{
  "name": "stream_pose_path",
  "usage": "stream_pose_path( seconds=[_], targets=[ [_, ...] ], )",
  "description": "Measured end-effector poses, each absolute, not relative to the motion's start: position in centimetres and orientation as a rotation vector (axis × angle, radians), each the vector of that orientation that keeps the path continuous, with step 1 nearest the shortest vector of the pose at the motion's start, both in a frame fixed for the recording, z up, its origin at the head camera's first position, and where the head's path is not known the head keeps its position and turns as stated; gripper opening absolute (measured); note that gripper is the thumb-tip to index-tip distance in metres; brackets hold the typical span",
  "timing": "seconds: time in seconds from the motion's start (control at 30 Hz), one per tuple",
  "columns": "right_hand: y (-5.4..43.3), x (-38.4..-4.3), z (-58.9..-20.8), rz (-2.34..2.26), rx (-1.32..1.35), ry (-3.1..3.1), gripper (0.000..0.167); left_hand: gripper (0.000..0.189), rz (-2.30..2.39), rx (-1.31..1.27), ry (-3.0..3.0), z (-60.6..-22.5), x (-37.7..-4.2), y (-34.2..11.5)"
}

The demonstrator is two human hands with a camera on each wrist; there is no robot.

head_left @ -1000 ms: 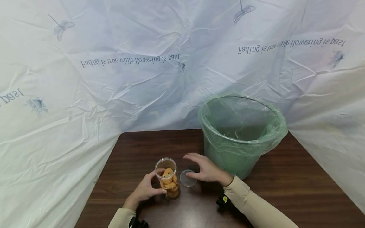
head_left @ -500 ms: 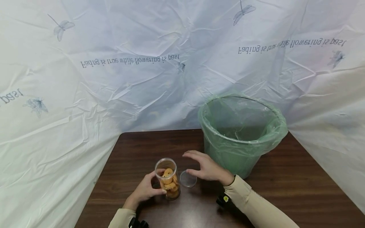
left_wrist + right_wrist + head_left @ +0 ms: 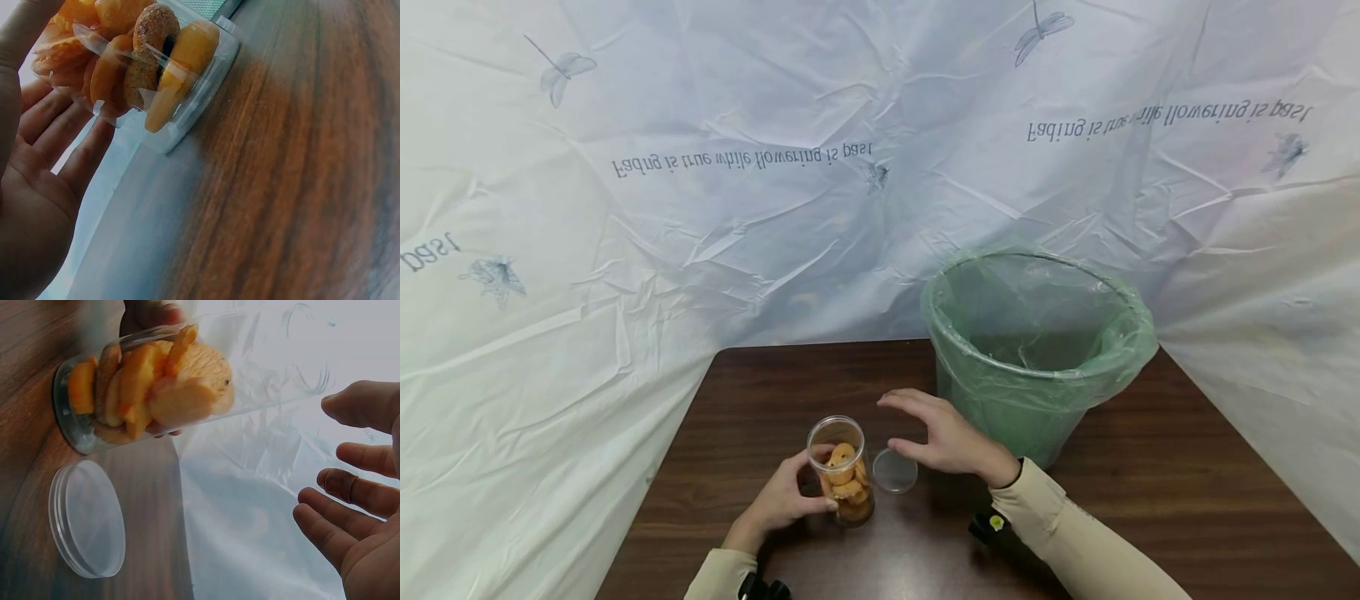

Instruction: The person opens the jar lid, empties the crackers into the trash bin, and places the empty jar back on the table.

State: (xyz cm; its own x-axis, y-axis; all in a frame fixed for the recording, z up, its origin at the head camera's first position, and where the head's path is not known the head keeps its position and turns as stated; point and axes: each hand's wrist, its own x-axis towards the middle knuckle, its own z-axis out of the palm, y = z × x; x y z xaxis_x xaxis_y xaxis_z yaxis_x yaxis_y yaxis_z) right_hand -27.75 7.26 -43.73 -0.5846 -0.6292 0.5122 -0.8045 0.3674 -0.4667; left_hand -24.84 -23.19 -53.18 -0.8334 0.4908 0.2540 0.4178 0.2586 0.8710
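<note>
A clear jar [image 3: 854, 500] of round cookies [image 3: 842, 471] stands upright on the table, its top uncovered. My left hand [image 3: 786, 496] grips it from the left, thumb in front and fingers behind. In the left wrist view, the cookies [image 3: 112, 69] show through the jar wall, with fingers against it. Beside the jar lies a clear round lid [image 3: 895, 473], flat on the table; the right wrist view shows the lid [image 3: 87, 519] near the jar's base. My right hand [image 3: 951, 437] hovers over the lid's far side, fingers extended, thumb apart, holding nothing.
A bin [image 3: 1015, 417] lined with a green plastic bag stands at the back right, close behind my right hand. The dark wooden table [image 3: 790, 379] ends at a white printed sheet [image 3: 775, 233] hanging behind and along the sides.
My right hand has risen slightly and shifted away from the lid, its thumb no longer over the lid's middle. The left hand and the jar have stayed put.
</note>
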Motion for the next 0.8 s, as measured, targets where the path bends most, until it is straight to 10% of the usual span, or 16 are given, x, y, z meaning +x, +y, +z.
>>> stream_pose_path(
  seconds=[0.8],
  targets=[
    [7.4, -27.0, -41.2, 1.044, 1.331, -2.298, 0.050, 0.068, 1.685, 0.893, 2.383, -53.2, -24.8, -23.2]
  ],
)
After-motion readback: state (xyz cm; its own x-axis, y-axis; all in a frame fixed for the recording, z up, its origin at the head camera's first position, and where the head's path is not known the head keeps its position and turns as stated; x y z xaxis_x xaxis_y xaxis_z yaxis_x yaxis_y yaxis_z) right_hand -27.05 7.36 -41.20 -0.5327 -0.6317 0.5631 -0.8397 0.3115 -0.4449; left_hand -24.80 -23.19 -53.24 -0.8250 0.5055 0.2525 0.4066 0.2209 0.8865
